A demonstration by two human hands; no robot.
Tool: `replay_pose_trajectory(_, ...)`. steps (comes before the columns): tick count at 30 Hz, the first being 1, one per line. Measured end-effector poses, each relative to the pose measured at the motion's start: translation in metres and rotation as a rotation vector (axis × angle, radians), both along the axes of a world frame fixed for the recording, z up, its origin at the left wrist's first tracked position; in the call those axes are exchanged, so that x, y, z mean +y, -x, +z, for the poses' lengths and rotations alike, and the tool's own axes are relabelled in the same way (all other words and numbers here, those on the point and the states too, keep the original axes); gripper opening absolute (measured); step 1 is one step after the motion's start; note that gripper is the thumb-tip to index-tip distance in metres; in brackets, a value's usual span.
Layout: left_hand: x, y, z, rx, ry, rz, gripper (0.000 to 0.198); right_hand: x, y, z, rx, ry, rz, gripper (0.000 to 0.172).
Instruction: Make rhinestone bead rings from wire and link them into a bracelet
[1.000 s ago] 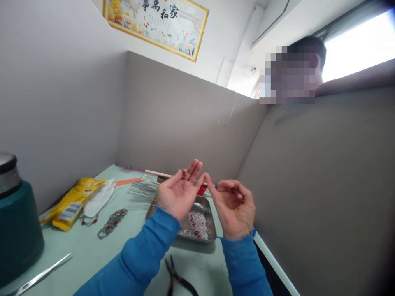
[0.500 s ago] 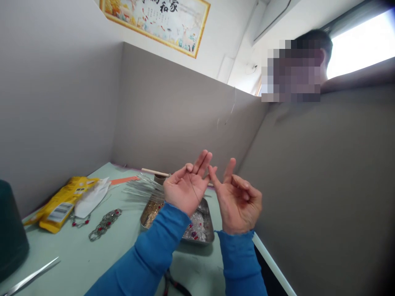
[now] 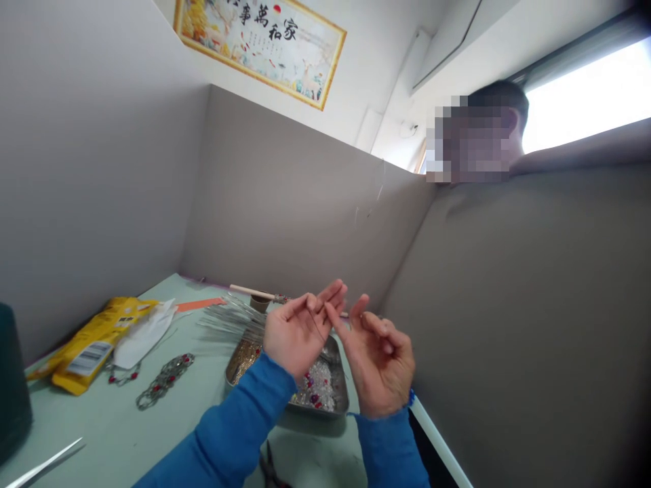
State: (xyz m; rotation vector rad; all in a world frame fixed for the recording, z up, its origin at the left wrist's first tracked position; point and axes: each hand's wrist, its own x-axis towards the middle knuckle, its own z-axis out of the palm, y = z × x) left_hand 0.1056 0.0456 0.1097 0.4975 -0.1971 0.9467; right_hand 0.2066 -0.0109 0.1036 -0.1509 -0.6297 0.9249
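My left hand (image 3: 295, 332), palm toward me, pinches a thin dark wire (image 3: 314, 318) between thumb and forefinger; its other fingers are stretched out. The wire runs across the palm. My right hand (image 3: 381, 359) is beside it, with its outstretched little finger touching or crossing the left fingers. Its thumb and forefinger are bent together at the right, and what they hold, if anything, is too small to make out. Below both hands stands a metal tray (image 3: 342, 400) holding gold beads (image 3: 245, 359) and clear and red beads (image 3: 320, 386), partly hidden by my left forearm.
Left on the table lie a beaded wire chain (image 3: 165, 383), a yellow packet (image 3: 91, 346) and tweezers (image 3: 51, 463). Straight wires (image 3: 228, 318) fan out behind the tray. Dark-handled pliers (image 3: 269, 468) lie in front. Grey partitions (image 3: 300, 203) enclose the table; a person (image 3: 478, 135) sits beyond.
Both hands appear lower and slightly left in view, partly because the camera has tilted up. The right hand's outstretched fingers overlap the left fingers more. The left pinch stays closed.
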Motion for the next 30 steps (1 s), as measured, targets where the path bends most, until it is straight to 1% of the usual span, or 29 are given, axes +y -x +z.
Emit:
replay_pose_trajectory(2, 0.003, 0.006, -0.007, 0.134, 0.057, -0.020, 0.024, 0.000, 0.002, -0.013, -0.010, 0.145, 0.050, 0.027)
replay_pose_trajectory(4, 0.006, 0.014, -0.016, 0.318, 0.125, 0.008, 0.021, -0.001, 0.005, -0.031, -0.036, 0.384, 0.087, 0.028)
replay_pose_trajectory(5, 0.007, 0.018, -0.020, 0.413, 0.146, 0.035, 0.018, -0.002, 0.007, -0.042, -0.076, 0.541, 0.097, 0.028)
replay_pose_trajectory(6, 0.008, 0.023, -0.025, 0.497, 0.152, 0.064, 0.016, -0.003, 0.010, -0.054, -0.104, 0.618, 0.121, 0.025)
replay_pose_trajectory(9, 0.008, 0.035, -0.039, 0.645, 0.155, 0.181, 0.013, -0.007, 0.020, -0.091, -0.166, 0.748, 0.185, 0.018)
replay_pose_trajectory(11, 0.005, 0.041, -0.048, 0.699, 0.133, 0.183, 0.013, -0.009, 0.026, -0.111, -0.213, 0.802, 0.213, 0.016)
replay_pose_trajectory(13, -0.001, 0.046, -0.057, 0.739, 0.088, 0.153, 0.013, -0.009, 0.032, -0.125, -0.264, 0.813, 0.203, 0.021)
replay_pose_trajectory(16, -0.011, 0.051, -0.069, 0.778, 0.036, 0.116, 0.009, -0.009, 0.036, -0.136, -0.358, 0.814, 0.220, 0.029)
replay_pose_trajectory(18, -0.017, 0.054, -0.078, 0.797, 0.021, 0.117, 0.009, -0.008, 0.038, -0.141, -0.425, 0.772, 0.227, 0.034)
replay_pose_trajectory(21, -0.023, 0.058, -0.092, 0.851, -0.023, 0.112, 0.014, -0.008, 0.039, -0.146, -0.504, 0.679, 0.190, 0.035)
replay_pose_trajectory(25, -0.026, 0.061, -0.108, 0.880, -0.084, 0.092, 0.024, -0.008, 0.045, -0.149, -0.534, 0.592, 0.127, 0.034)
replay_pose_trajectory(27, -0.027, 0.062, -0.110, 0.837, -0.052, 0.105, 0.024, -0.009, 0.048, -0.149, -0.502, 0.537, 0.114, 0.033)
replay_pose_trajectory(30, -0.025, 0.065, -0.110, 0.750, 0.084, 0.119, 0.018, -0.010, 0.051, -0.147, -0.392, 0.469, 0.131, 0.029)
